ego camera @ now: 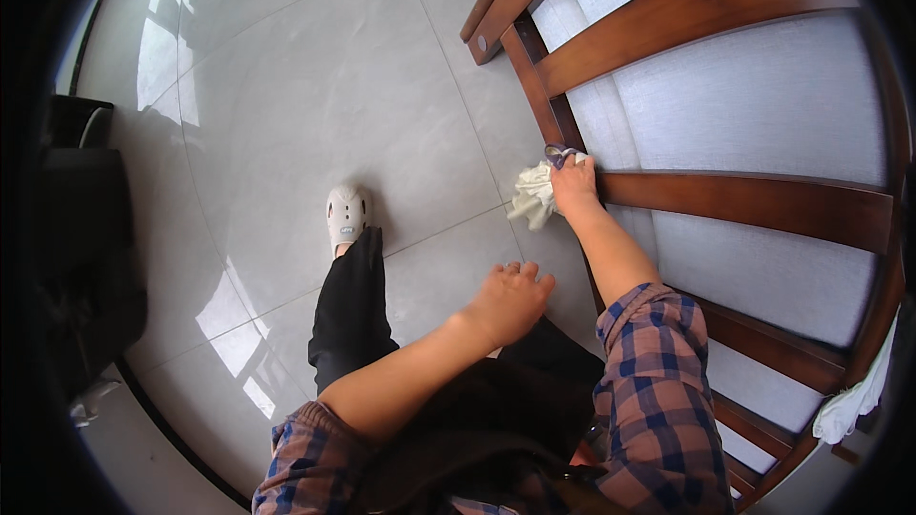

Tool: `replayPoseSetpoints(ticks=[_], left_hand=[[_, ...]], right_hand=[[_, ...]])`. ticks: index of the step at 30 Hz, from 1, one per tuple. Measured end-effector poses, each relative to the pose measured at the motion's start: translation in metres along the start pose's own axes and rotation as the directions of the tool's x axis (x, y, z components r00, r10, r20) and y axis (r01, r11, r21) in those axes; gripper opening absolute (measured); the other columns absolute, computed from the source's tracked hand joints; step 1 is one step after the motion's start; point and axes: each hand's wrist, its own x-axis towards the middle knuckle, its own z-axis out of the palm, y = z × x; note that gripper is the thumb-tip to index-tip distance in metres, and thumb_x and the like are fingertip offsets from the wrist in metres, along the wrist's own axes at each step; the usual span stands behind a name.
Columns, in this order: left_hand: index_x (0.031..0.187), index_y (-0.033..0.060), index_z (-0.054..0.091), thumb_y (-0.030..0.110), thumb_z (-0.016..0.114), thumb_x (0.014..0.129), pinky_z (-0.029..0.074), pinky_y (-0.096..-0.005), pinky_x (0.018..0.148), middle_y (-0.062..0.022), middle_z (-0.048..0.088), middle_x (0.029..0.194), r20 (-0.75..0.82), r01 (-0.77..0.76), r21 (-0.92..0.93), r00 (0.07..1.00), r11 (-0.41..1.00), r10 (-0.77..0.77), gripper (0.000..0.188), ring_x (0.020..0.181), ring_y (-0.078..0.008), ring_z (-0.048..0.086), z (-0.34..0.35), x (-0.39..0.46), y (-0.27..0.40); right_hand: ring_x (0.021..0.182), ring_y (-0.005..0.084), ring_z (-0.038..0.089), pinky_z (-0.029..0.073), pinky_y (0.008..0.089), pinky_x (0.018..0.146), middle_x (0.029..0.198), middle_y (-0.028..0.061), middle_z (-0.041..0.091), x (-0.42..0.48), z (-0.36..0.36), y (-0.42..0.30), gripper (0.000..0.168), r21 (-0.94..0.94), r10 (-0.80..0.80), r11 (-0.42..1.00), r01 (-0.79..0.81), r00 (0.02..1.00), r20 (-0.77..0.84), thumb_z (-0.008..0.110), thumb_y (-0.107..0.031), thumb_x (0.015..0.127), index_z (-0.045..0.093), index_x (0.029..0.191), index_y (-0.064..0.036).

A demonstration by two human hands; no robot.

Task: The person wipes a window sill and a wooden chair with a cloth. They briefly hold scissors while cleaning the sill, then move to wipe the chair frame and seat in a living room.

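My right hand (575, 182) grips a crumpled cream cloth (534, 194) with a dark purple part at its top. The cloth touches the lower wooden rail of a brown wooden sofa frame (744, 204), where a slat meets the rail. Part of the cloth hangs down on the left over the floor. My left hand (512, 300) is held in the air in front of my body, with its fingers curled and nothing seen in it. Grey upholstered cushions (751, 100) show between the slats.
Glossy grey floor tiles (308, 100) lie under me, with a cream clog (348, 214) on one foot. A black object (93, 250) stands at the far left. White fabric (851, 408) hangs by the frame at the lower right.
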Motion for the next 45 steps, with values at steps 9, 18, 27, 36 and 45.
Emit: replayPoseSetpoints(ticks=[9, 18, 27, 36, 45], left_hand=[[0.116, 0.0079, 0.047, 0.019, 0.068, 0.073, 0.043, -0.0411, 0.087, -0.0172, 0.050, 0.114, -0.220, -0.035, -0.261, 0.975, 0.965, -0.024, 0.049, 0.102, -0.0358, 0.051, -0.025, 0.004, 0.004], [0.091, 0.0039, 0.056, 0.020, 0.069, 0.075, 0.041, -0.0391, 0.074, -0.0136, 0.054, 0.084, -0.341, -0.283, -0.367, 0.927, 0.886, 0.155, 0.026, 0.084, -0.0310, 0.052, 0.011, -0.027, 0.016], [0.132, 0.0033, 0.030, 0.015, 0.073, 0.072, 0.036, -0.0358, 0.096, -0.0157, 0.042, 0.123, -0.394, -0.303, -0.449, 0.911, 0.841, 0.117, 0.075, 0.115, -0.0253, 0.042, 0.046, -0.098, 0.105], [0.131, 0.0023, 0.035, 0.006, 0.055, 0.083, 0.043, -0.0301, 0.086, -0.0134, 0.058, 0.110, -0.440, -0.233, -0.730, 0.880, 0.642, -0.182, 0.052, 0.101, -0.0184, 0.054, 0.015, -0.032, 0.120], [0.134, 0.0057, 0.033, 0.012, 0.064, 0.079, 0.036, -0.0394, 0.092, -0.0226, 0.040, 0.115, -0.941, -0.404, -0.170, 0.338, 0.899, -0.026, 0.064, 0.106, -0.0357, 0.043, -0.102, 0.129, 0.252]], right_hand=[[0.083, 0.0331, 0.058, 0.046, 0.0407, 0.071, 0.084, 0.0160, 0.060, -0.153, -0.026, -0.005, 0.030, 0.803, 0.243, 0.541, 0.250, 0.867, -0.434, 0.066, -0.010, 0.068, 0.056, 0.096, -0.007], [0.091, 0.0123, 0.055, 0.044, 0.0254, 0.077, 0.101, 0.0056, 0.058, -0.311, -0.037, -0.017, 0.026, 0.527, 0.336, -0.796, 0.296, 0.941, -0.021, 0.057, -0.006, 0.084, 0.053, 0.109, 0.000], [0.095, 0.0122, 0.053, 0.044, 0.0269, 0.082, 0.107, 0.0038, 0.054, -0.388, -0.035, -0.053, 0.028, 0.401, 0.344, -0.860, 0.314, 0.939, 0.003, 0.053, -0.012, 0.089, 0.047, 0.115, -0.005], [0.095, 0.0288, 0.057, 0.046, 0.0372, 0.078, 0.109, 0.0130, 0.057, -0.454, 0.015, -0.001, 0.051, 0.871, 0.735, 0.211, 0.443, 0.515, -0.440, 0.065, -0.013, 0.077, 0.045, 0.124, -0.008], [0.093, 0.0236, 0.055, 0.040, 0.0394, 0.079, 0.090, 0.0026, 0.058, -0.437, 0.115, -0.030, 0.013, 0.840, 0.680, 0.530, 0.118, 0.533, -0.503, 0.065, -0.019, 0.070, 0.056, 0.079, -0.013]])
